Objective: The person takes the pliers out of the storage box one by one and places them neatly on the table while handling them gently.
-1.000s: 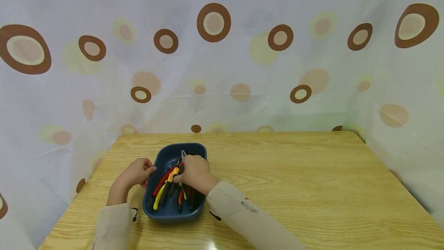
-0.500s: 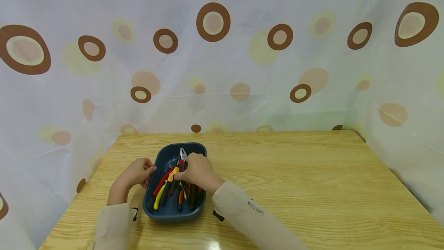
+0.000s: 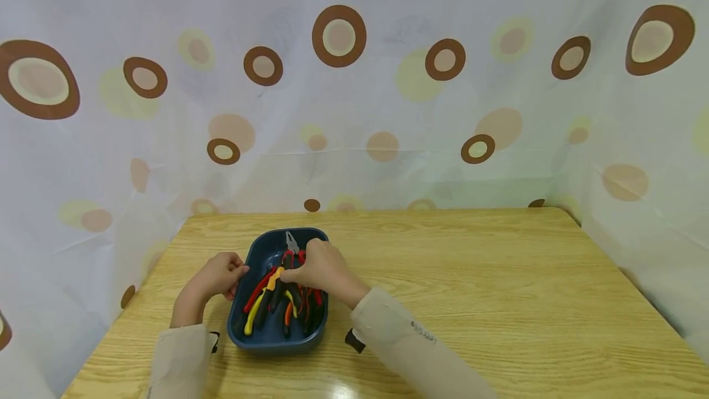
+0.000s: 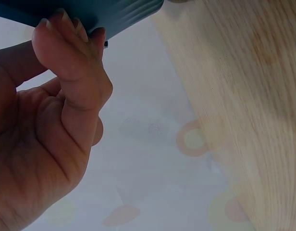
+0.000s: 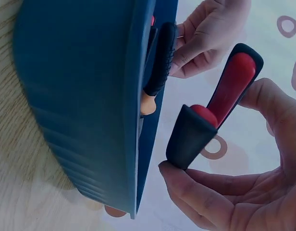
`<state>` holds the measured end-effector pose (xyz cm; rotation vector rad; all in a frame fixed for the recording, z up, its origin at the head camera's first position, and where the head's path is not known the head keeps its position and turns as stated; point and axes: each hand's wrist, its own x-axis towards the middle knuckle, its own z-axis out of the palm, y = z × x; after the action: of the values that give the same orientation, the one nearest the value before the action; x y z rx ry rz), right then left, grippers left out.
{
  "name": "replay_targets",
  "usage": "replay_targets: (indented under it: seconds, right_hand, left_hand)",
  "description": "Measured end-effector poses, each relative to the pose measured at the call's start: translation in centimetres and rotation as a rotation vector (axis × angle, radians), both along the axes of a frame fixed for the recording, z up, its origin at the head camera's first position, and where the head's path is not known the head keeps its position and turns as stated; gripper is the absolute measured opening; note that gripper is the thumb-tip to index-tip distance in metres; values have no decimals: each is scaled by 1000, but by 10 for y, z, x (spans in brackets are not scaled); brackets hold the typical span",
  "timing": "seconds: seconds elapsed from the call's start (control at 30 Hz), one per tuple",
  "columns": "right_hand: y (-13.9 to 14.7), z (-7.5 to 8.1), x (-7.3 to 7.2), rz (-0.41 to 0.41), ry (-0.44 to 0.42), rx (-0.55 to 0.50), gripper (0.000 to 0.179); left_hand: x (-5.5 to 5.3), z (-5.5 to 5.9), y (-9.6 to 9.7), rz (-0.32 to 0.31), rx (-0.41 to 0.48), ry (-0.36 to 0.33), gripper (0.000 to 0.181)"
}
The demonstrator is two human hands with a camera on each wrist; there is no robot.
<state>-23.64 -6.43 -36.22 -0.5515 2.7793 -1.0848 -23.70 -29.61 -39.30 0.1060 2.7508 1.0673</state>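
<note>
A dark blue plastic bin (image 3: 271, 346) stands on the table's left part with several hand tools in it. My right hand (image 3: 328, 271) holds a pair of pliers (image 3: 292, 242) by red-and-black handles (image 5: 234, 82), between thumb and fingers; its metal nose points away from me over the bin's far end. At the bin's left rim, my left hand (image 3: 219, 276) pinches the edge, its fingertips against the wall in the left wrist view. Below the right hand lie tools with orange-and-black (image 3: 268, 298), yellow (image 3: 253, 318) and red handles (image 3: 257, 295), overlapping one another.
The wood-grain table (image 3: 471, 288) stretches to the right of the bin. A pale curtain with brown and yellow circles (image 3: 382, 91) hangs behind the table and along both sides.
My right hand has risen a little and shifted right with the pliers, whose nose and red upper handles now show more. The left hand and the bin stay in place.
</note>
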Motion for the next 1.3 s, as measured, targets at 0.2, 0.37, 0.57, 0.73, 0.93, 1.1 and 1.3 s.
replay_targets:
  seconds: [0.2, 0.37, 0.57, 0.73, 0.93, 1.1, 1.3]
  right_hand:
    - [9, 3, 1, -20, -12, -45, 59]
    - [16, 6, 2, -37, -18, -54, 56]
    - [25, 8, 2, -56, -19, -57, 52]
    - [33, 8, 1, -82, -9, -66, 50]
    - [44, 6, -1, -117, -24, -73, 35]
    - [52, 4, -4, -138, -39, -78, 36]
    - [59, -2, -5, -142, -57, -110, 32]
  left_hand:
    - [0, -1, 1, -2, -1, 3, 14]
    - [0, -1, 0, -2, -9, 9, 14]
    - [0, -2, -1, 2, -25, 10, 15]
    - [0, -1, 0, 2, -25, 9, 15]
    - [-1, 0, 1, -5, -38, 13, 16]
    - [-1, 0, 1, -1, -40, 9, 16]
    - [-1, 0, 1, 1, -40, 2, 15]
